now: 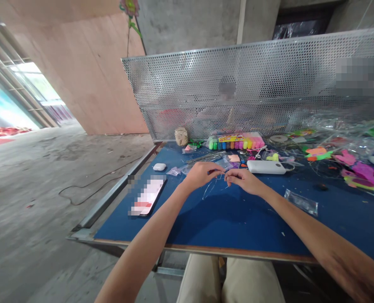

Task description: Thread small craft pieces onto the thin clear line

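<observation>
My left hand (201, 174) and my right hand (244, 181) meet above the middle of the blue table (205, 225). Both pinch a thin, pale strand (207, 190), perhaps wire or clear line, which loops down below the fingers. Its exact kind is too fine to make out. Just behind the hands are a bundle of thin metal rods (207, 156) and a clear plastic bag (189, 168). A white power bank (266, 167) with a cable lies close to my right hand.
A phone (149, 194) and a white earbud case (159, 167) lie at the left. Colourful clay packs (237, 142) stand by the perforated metal panel (199, 84). Bright cut-out shapes (362, 170) and plastic bags crowd the right. A small clear bag (301, 203) lies near my right forearm.
</observation>
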A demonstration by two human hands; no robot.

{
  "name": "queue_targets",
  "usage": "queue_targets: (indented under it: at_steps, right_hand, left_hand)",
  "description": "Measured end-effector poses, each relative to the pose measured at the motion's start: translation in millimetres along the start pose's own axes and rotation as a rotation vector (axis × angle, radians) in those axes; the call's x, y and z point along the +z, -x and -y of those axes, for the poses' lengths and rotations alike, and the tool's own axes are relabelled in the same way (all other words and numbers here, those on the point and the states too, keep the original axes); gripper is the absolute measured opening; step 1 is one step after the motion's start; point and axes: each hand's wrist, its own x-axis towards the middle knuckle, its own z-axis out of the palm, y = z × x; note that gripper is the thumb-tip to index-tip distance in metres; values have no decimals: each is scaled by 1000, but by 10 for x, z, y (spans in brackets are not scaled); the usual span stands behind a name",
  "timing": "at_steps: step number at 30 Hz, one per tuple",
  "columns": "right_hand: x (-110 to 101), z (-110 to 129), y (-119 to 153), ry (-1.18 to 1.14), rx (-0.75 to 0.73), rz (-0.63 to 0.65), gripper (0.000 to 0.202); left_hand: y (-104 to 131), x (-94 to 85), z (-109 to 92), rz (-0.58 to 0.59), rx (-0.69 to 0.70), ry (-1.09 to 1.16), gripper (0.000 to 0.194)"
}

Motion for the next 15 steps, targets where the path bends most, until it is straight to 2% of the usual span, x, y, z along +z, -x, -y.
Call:
queue_targets:
  at_steps: [6,15]
  right_hand:
    - [-6,-31,-5,-19,-9,-67,24]
    - [4,96,14,96,-31,-114,20]
  left_hand:
    - [-5,27,40,-68,86,-40,24]
    - [-10,47,40,-135,18,-29,23]
